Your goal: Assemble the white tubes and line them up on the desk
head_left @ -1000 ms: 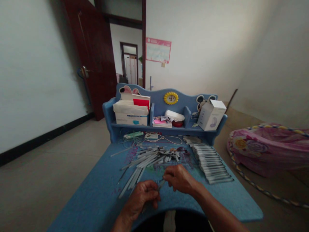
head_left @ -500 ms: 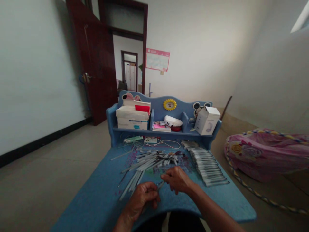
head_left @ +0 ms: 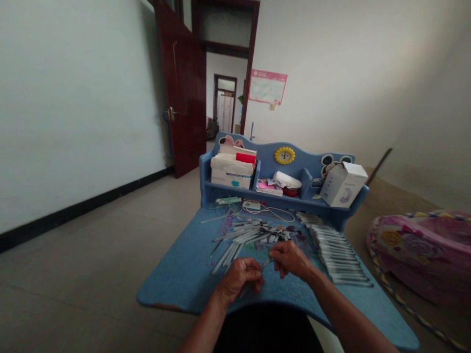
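Over the front of the blue desk (head_left: 176, 284), both my hands hold one thin, pale pen (head_left: 266, 264). My left hand (head_left: 241, 278) is closed around its lower part, and fingers cover most of it. At the pen's upper end, my right hand (head_left: 290, 258) pinches with thumb and fingers; the tip is hidden. Just beyond my hands lies a loose pile of whitish pen tubes (head_left: 243, 234), with small dark and clear pieces at its right side. To the right, many pens (head_left: 342, 255) lie side by side in a long row.
A raised shelf at the desk's back holds a mask box (head_left: 231, 177), some papers (head_left: 268, 187) and a white carton (head_left: 344, 185). A white cable (head_left: 272, 210) lies below it. A pink fabric tub (head_left: 419, 255) stands on the floor at right.
The view has turned left, so the desk and everything on it appear farther right. Both hands keep their grip on the pen, with little change between them.
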`<state>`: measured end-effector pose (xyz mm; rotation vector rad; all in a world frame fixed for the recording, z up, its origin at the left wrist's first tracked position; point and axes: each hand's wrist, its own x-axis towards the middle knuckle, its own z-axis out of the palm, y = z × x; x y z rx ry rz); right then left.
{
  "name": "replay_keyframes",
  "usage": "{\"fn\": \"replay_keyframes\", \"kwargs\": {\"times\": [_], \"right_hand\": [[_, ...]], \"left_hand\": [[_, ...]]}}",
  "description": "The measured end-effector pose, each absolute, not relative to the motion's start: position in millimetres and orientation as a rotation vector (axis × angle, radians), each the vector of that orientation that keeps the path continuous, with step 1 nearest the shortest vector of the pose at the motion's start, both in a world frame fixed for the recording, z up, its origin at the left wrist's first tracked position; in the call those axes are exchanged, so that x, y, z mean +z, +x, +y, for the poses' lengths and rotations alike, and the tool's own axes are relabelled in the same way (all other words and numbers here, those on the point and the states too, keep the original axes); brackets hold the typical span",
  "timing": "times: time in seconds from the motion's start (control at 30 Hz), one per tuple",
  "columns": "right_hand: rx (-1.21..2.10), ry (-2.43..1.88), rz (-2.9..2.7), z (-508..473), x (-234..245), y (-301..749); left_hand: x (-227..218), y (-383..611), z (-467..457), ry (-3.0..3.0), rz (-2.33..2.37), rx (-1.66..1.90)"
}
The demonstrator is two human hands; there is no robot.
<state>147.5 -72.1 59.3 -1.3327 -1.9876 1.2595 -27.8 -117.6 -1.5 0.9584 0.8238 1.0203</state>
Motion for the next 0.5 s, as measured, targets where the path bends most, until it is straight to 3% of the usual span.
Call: {"fn": "replay_keyframes", "kwargs": {"times": [0.5], "right_hand": [[1.18,-1.516,-1.826,-67,42,135]], "left_hand": [[2,-25,-117,1.006,0.875,0.998]]}}
